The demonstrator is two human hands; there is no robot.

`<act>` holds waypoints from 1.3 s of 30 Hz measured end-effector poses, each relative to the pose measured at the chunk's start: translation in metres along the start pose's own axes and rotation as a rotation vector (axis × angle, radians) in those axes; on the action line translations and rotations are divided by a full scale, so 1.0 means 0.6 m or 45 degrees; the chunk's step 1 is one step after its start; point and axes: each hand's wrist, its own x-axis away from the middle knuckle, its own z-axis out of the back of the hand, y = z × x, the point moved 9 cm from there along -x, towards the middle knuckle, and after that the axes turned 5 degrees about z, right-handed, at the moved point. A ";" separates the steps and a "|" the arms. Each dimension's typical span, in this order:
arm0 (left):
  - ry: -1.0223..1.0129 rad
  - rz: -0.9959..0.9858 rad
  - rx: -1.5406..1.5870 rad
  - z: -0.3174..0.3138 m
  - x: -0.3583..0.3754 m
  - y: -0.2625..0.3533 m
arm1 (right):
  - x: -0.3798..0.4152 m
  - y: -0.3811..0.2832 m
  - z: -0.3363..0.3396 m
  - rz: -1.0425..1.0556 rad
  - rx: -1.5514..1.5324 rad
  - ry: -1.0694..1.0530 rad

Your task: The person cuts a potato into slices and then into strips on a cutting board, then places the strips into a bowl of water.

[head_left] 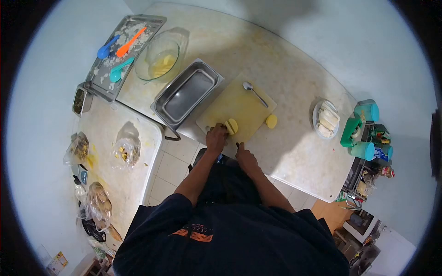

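Note:
My left hand [216, 138] is closed at the lower left of the yellowish cutting board [239, 108], its fingers against pale yellow cut pieces [231, 126]. Near the board's lower edge, my right hand [247, 158] is wrapped round a small dark handle [238, 145]; whatever blade it has cannot be made out. A spoon [255, 94] lies across the board's upper right. One yellow round piece [271, 121] rests at the board's right edge.
An empty metal pan [158, 105] stands left of the board, with a glass bowl [142, 69] of yellow pieces behind it. Further left is a tray [108, 94] with coloured spoons. A plate [316, 120] of white pieces sits right; plastic bags [99, 204] lie lower left.

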 end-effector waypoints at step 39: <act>-0.158 -0.113 0.103 -0.020 0.017 -0.028 | -0.052 0.064 0.017 0.232 -0.566 0.127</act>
